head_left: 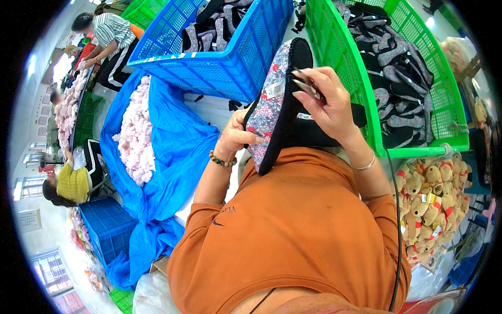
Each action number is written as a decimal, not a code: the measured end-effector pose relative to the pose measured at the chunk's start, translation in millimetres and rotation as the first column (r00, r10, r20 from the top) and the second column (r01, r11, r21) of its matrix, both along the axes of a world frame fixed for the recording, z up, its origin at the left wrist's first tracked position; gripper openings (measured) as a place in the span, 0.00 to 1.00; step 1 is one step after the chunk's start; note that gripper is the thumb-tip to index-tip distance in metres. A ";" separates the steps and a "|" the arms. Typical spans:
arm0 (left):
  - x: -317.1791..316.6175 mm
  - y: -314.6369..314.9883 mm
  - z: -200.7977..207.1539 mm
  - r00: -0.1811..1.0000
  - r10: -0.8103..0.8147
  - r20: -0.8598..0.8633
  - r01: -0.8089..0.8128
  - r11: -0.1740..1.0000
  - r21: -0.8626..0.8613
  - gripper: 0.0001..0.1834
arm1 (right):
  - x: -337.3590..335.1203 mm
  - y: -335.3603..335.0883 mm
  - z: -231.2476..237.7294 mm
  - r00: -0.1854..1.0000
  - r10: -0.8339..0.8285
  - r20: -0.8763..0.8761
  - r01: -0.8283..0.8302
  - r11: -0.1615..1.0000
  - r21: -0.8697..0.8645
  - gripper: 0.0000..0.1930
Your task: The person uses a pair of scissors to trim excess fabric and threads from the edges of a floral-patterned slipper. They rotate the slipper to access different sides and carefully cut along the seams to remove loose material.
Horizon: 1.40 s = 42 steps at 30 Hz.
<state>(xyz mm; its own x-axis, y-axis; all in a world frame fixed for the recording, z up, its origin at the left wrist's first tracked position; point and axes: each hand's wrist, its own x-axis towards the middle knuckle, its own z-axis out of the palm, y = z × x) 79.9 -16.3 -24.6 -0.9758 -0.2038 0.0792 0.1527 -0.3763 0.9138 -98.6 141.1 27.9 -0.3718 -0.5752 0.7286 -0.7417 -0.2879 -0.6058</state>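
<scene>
Above my lap I have a slipper [267,112] of grey floral fabric with a thick black edge and a small white label. It stands tilted on its side. My left hand [235,137] grips it low on the left, thumb lying on the floral fabric. My right hand [329,104] is closed around small pointed metal snips [308,88], their tips beside the slipper's black edge. A second black piece [308,132], perhaps another slipper, lies across my lap under the right hand, partly hidden.
A blue crate [209,73] and a green crate [361,99] hold many slippers ahead. Pink fluffy stuffing [137,136] lies on a blue sheet [180,136] at left. Plush bears [431,201] are piled at right. A black cable [396,220] hangs beside my right arm. Two people work at far left.
</scene>
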 end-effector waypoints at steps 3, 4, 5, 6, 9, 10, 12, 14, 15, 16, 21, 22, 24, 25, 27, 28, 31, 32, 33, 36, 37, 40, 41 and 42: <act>-0.9 4.4 12.4 1.000 0.023 0.015 -0.022 0.996 -0.085 0.18 | -6.2 -2.6 11.3 0.981 -0.001 -0.193 0.019 0.996 0.090 0.15; -2.5 6.4 18.6 0.999 0.032 0.024 -0.029 0.993 -0.117 0.17 | -7.8 -2.6 13.3 0.974 -0.011 -0.228 0.036 0.994 0.106 0.15; -2.7 9.0 21.7 0.998 0.044 0.036 -0.038 0.988 -0.149 0.17 | -8.8 -2.3 14.7 0.965 -0.019 -0.261 0.052 0.991 0.120 0.14; -3.9 11.5 21.3 0.997 0.071 0.002 -0.069 0.978 -0.195 0.16 | -10.2 -1.9 16.2 0.956 -0.033 -0.293 0.073 0.989 0.126 0.11; -3.4 13.1 23.3 0.998 0.051 0.029 -0.047 0.990 -0.134 0.17 | -12.0 -3.4 7.8 0.990 -0.011 -0.143 0.022 0.997 0.075 0.08; -1.9 12.6 23.2 0.998 0.041 0.042 -0.035 0.992 -0.118 0.17 | -15.2 0.1 3.6 0.991 0.126 0.048 -0.128 0.991 0.033 0.06; -0.1 10.8 20.8 0.999 0.028 0.043 -0.024 0.995 -0.095 0.18 | -16.2 12.8 -1.5 0.792 0.370 0.485 -0.372 0.923 -0.098 0.05; 0.7 6.7 15.0 1.000 0.027 0.015 -0.026 0.996 -0.081 0.19 | -18.0 23.9 -5.3 0.567 0.461 0.683 -0.474 0.860 -0.188 0.08; 1.3 6.7 13.6 0.999 0.029 0.020 -0.027 0.997 -0.073 0.19 | -15.7 25.2 -7.6 0.772 0.330 0.543 -0.358 0.932 -0.057 0.09; 1.8 7.1 13.3 0.999 0.030 0.025 -0.028 0.997 -0.065 0.19 | -12.6 26.4 -10.2 0.918 0.177 0.356 -0.205 0.978 0.044 0.10; 1.2 5.3 6.4 0.999 -0.009 0.037 0.009 1.000 -0.012 0.18 | -6.8 28.4 -12.1 0.972 -0.197 -0.131 0.219 0.959 0.180 0.14; 0.0 5.8 6.2 1.000 -0.010 0.025 0.011 1.000 -0.019 0.18 | -6.0 27.5 -10.2 0.964 -0.225 -0.142 0.249 0.952 0.179 0.14; -0.5 5.9 5.7 1.000 -0.006 0.016 0.007 1.000 -0.029 0.18 | -6.7 26.5 -7.7 0.961 -0.215 -0.174 0.247 0.950 0.189 0.15; -0.4 6.1 5.0 1.000 -0.001 0.016 0.001 1.000 -0.030 0.18 | -6.8 26.2 -7.3 0.959 -0.210 -0.190 0.246 0.949 0.195 0.16; -1.0 5.8 4.1 1.000 0.002 0.013 -0.001 1.000 -0.029 0.18 | -6.5 25.6 -7.8 0.954 -0.224 -0.200 0.262 0.946 0.190 0.16; -1.2 5.4 3.9 1.000 0.000 0.011 0.000 1.000 -0.026 0.18 | -6.5 25.4 -8.3 0.951 -0.231 -0.204 0.270 0.944 0.188 0.17; -1.7 5.7 3.6 1.000 -0.007 0.024 0.008 1.000 -0.021 0.17 | -5.8 26.3 -12.2 0.954 -0.233 -0.189 0.270 0.942 0.202 0.17; -1.7 6.1 3.7 0.999 -0.010 0.031 0.010 1.000 -0.020 0.17 | -6.0 25.6 -12.3 0.951 -0.239 -0.196 0.276 0.943 0.187 0.17; -2.0 6.6 4.3 0.999 -0.004 0.039 0.005 0.999 -0.031 0.17 | -6.2 23.9 -12.1 0.948 -0.247 -0.202 0.282 0.944 0.172 0.17; -3.2 8.0 7.2 0.998 0.009 0.060 -0.006 0.998 -0.055 0.17 | -6.6 22.5 -11.3 0.941 -0.261 -0.213 0.298 0.941 0.161 0.16; -3.3 8.2 7.8 0.998 0.011 0.064 -0.007 0.998 -0.056 0.17 | -6.6 22.2 -11.1 0.940 -0.264 -0.215 0.301 0.940 0.163 0.16; -1.3 8.3 6.0 0.996 0.017 0.082 -0.013 0.998 -0.055 0.19 | -3.6 20.0 -10.7 0.953 -0.277 -0.126 0.294 0.945 0.143 0.14; 0.7 6.3 7.0 0.996 0.033 0.083 -0.029 0.998 -0.061 0.21 | -3.8 17.7 -9.7 0.951 -0.295 -0.090 0.306 0.941 0.146 0.13; 2.4 6.9 8.2 0.994 0.037 0.100 -0.033 0.998 -0.050 0.23 | -3.9 18.5 -10.4 0.950 -0.309 -0.054 0.313 0.938 0.150 0.13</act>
<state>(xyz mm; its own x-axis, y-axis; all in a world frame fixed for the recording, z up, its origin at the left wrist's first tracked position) 82.3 -9.3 -16.4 -0.9717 -0.2362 -0.0085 0.0713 -0.3271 0.9423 -102.5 159.6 17.6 -0.5304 -0.5403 0.6532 -0.7970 0.0553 -0.6014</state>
